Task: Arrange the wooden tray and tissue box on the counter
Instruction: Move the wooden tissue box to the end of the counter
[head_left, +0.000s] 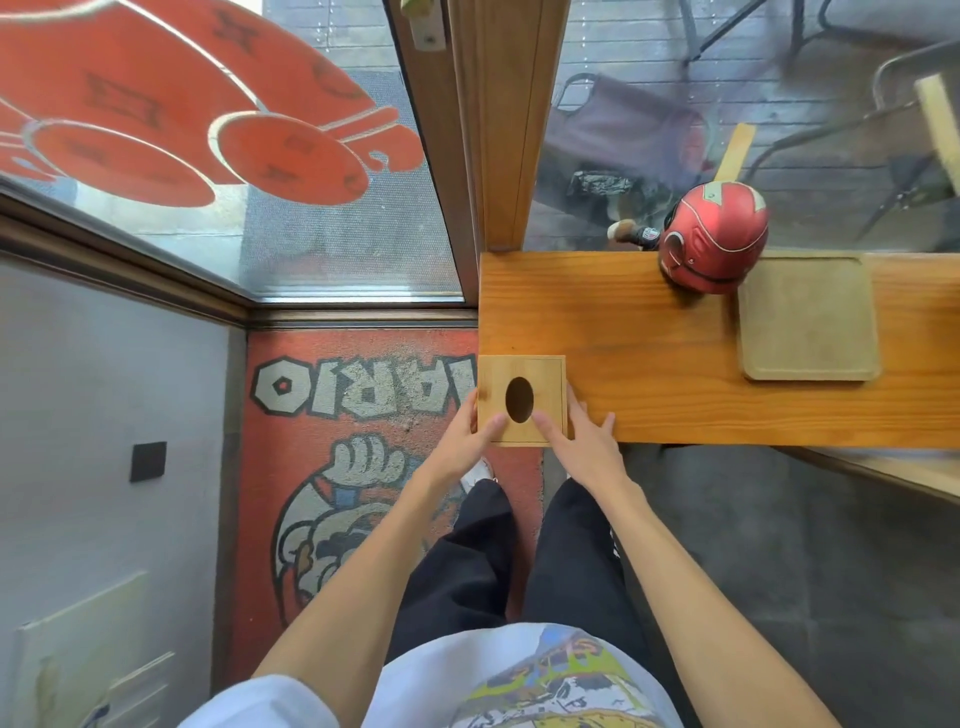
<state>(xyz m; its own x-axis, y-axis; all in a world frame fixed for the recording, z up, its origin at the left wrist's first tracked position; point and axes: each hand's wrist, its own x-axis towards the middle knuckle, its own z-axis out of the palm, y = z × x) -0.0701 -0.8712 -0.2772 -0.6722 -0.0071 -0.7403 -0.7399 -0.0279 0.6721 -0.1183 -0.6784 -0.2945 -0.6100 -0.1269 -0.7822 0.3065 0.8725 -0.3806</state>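
A square wooden tissue box with an oval hole in its top stands at the near left corner of the wooden counter. My left hand grips its left side, thumb on the top. My right hand holds its right side, thumb on the top near the hole, fingers spread along the counter. A flat pale wooden tray with rounded corners lies on the counter to the right, apart from the box.
A red helmet sits at the counter's far edge, touching the tray's far left corner. Behind the counter are a wooden post and window glass. A red printed mat covers the floor to the left.
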